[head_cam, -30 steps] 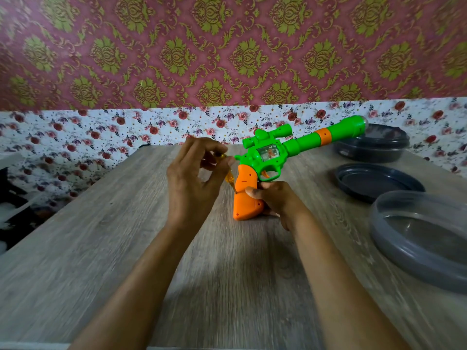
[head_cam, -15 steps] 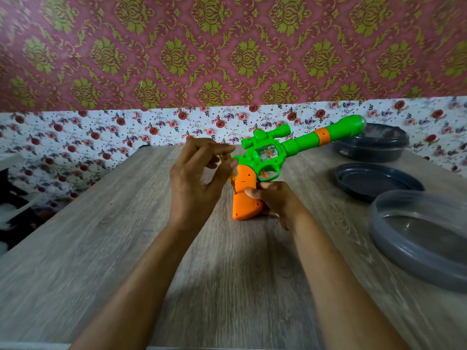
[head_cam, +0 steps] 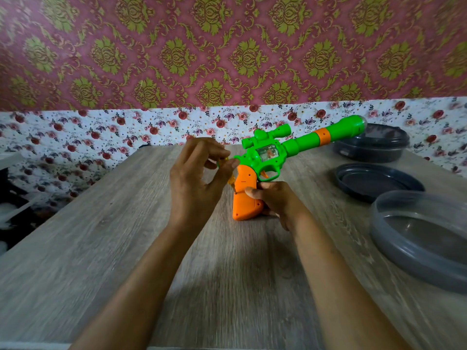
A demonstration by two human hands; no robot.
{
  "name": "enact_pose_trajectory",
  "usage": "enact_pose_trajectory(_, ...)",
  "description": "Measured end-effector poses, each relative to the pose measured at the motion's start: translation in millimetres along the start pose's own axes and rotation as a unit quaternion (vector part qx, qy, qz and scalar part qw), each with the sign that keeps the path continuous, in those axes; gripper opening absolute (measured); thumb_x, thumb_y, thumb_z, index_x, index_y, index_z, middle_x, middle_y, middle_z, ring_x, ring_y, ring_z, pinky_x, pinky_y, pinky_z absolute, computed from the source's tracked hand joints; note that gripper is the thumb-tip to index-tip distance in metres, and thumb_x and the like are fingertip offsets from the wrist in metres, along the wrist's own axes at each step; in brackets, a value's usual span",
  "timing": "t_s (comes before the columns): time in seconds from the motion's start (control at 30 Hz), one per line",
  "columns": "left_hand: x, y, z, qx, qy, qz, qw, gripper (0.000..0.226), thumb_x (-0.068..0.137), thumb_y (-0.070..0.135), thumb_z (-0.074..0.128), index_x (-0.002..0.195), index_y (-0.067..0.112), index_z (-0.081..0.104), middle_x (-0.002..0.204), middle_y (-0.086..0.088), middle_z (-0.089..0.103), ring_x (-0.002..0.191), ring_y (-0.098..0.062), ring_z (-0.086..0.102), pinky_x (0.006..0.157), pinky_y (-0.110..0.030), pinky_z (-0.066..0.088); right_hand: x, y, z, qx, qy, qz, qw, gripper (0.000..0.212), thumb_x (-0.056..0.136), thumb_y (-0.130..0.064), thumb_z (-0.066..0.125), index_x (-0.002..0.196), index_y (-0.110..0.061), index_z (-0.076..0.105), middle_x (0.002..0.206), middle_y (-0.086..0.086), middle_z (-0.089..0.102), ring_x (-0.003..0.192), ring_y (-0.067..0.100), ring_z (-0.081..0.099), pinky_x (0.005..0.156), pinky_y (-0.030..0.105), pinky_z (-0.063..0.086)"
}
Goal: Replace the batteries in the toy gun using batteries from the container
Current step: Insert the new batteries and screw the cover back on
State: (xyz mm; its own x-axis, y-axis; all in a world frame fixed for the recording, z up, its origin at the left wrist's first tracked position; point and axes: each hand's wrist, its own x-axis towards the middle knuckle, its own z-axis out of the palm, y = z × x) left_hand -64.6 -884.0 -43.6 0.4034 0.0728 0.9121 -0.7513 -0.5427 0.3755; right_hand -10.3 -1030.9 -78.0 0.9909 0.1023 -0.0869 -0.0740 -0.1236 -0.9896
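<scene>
Toy gun (head_cam: 267, 157) barrel up-right | right hand (head_cam: 274, 200) grip clasps handle | left hand (head_cam: 194, 183) pinches screwdriver (head_cam: 231, 181)

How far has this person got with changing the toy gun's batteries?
Early stage. Done: the toy gun stands butt-down on the table, steadied at its orange grip by the right hand. In hand: the left hand works a small yellow screwdriver against the grip. Left: opening it and swapping batteries; none are visible yet.
</scene>
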Motion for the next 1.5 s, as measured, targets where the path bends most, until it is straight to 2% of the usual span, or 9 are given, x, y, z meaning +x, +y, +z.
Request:
enact_pose_trajectory(0.2, 1.5, 0.1, -1.6, -0.007, 0.012, -0.007, 1.0, 0.006, 0.08, 0.004, 0.07, 0.085, 0.004, 0.067, 0.091, -0.01, 0.057, 0.084, -0.001, 0.055, 0.07, -0.012, 0.047, 0.0, -0.4, 0.7, -0.002, 0.001, 0.003, 1.0, 0.03, 0.086, -0.015, 0.062, 0.116, -0.013, 0.062, 0.119, 0.012, 0.063, 0.107, 0.025, 0.06, 0.09, 0.038, 0.048)
enact_pose_trajectory(0.43, 0.6, 0.5, -1.4, 0.024, -0.005, -0.004, 1.0, 0.019, 0.088, 0.0, 0.058, 0.105, 0.007, 0.065, 0.102, 0.009, 0.063, 0.096, 0.014, 0.057, 0.083, -0.008, 0.046, -4.1, -2.9, -0.1, 0.012, 0.005, 0.009, 1.0, 0.031, 0.086, -0.014, 0.062, 0.116, -0.011, 0.062, 0.119, 0.013, 0.063, 0.11, 0.027, 0.058, 0.089, 0.039, 0.047)
enact_pose_trajectory(0.57, 0.3, 1.5, -0.4, 0.008, -0.025, 0.004, 1.0, 0.021, 0.086, 0.008, 0.065, 0.107, 0.012, 0.066, 0.117, 0.002, 0.06, 0.105, -0.004, 0.061, 0.087, -0.015, 0.05, -4.3, -2.8, 0.0, 0.014, 0.007, 0.007, 1.0, 0.03, 0.086, -0.014, 0.062, 0.116, -0.012, 0.062, 0.118, 0.013, 0.063, 0.106, 0.025, 0.059, 0.089, 0.038, 0.047)
enact_pose_trajectory(0.63, 0.4, 1.3, 0.0, -0.001, -0.016, -0.001, 1.0, 0.02, 0.082, 0.009, 0.069, 0.102, 0.011, 0.067, 0.111, -0.004, 0.056, 0.099, -0.009, 0.062, 0.084, -0.017, 0.052, -3.4, -2.2, 0.1, 0.014, 0.007, 0.007, 1.0, 0.03, 0.085, -0.014, 0.063, 0.116, -0.013, 0.062, 0.118, 0.012, 0.063, 0.105, 0.025, 0.059, 0.089, 0.038, 0.048)
enact_pose_trajectory(0.77, 1.3, 0.2, -1.5, -0.015, 0.016, -0.023, 1.0, 0.014, 0.083, 0.005, 0.068, 0.096, 0.008, 0.064, 0.094, -0.003, 0.057, 0.087, -0.005, 0.061, 0.078, -0.017, 0.053, -3.1, -2.2, 0.5, 0.009, 0.011, 0.01, 1.0, 0.03, 0.085, -0.015, 0.063, 0.114, -0.013, 0.063, 0.119, 0.013, 0.063, 0.111, 0.028, 0.059, 0.092, 0.04, 0.048)
enact_pose_trajectory(0.93, 1.6, 2.0, -1.1, 0.016, -0.017, 0.005, 1.0, 0.028, 0.086, -0.003, 0.059, 0.11, 0.013, 0.062, 0.105, 0.006, 0.062, 0.099, 0.006, 0.058, 0.083, -0.011, 0.048, -8.6, -6.2, -0.3, 0.016, 0.0, 0.006, 1.0, 0.032, 0.086, -0.012, 0.061, 0.119, -0.009, 0.06, 0.12, 0.012, 0.062, 0.112, 0.027, 0.057, 0.088, 0.035, 0.046)
enact_pose_trajectory(1.13, -0.3, 3.1, -1.2, 0.005, -0.024, -0.001, 1.0, 0.017, 0.083, 0.014, 0.064, 0.1, 0.015, 0.065, 0.11, -0.002, 0.055, 0.102, -0.008, 0.057, 0.079, -0.014, 0.048, -7.6, -4.6, -0.2, 0.016, -0.003, 0.005, 1.0, 0.031, 0.086, -0.013, 0.061, 0.117, -0.011, 0.061, 0.119, 0.012, 0.063, 0.102, 0.023, 0.059, 0.086, 0.034, 0.047)
enact_pose_trajectory(1.3, 1.1, 2.4, -2.4, -0.002, 0.007, -0.023, 1.0, 0.017, 0.081, 0.015, 0.071, 0.095, 0.018, 0.062, 0.092, 0.004, 0.057, 0.085, -0.006, 0.058, 0.073, -0.018, 0.051, -5.7, -3.9, 0.2, 0.015, 0.003, 0.006, 1.0, 0.031, 0.086, -0.014, 0.062, 0.116, -0.012, 0.062, 0.118, 0.012, 0.063, 0.098, 0.021, 0.058, 0.088, 0.035, 0.047)
enact_pose_trajectory(1.5, 1.6, 1.7, -1.9, 0.035, 0.002, -0.019, 0.999, 0.026, 0.088, 0.003, 0.059, 0.112, 0.007, 0.065, 0.104, 0.006, 0.063, 0.095, 0.014, 0.056, 0.081, -0.007, 0.046, -7.8, -5.2, -0.6, 0.011, 0.005, 0.009, 1.0, 0.032, 0.086, -0.013, 0.062, 0.118, -0.01, 0.061, 0.116, 0.011, 0.063, 0.111, 0.027, 0.058, 0.088, 0.035, 0.046)
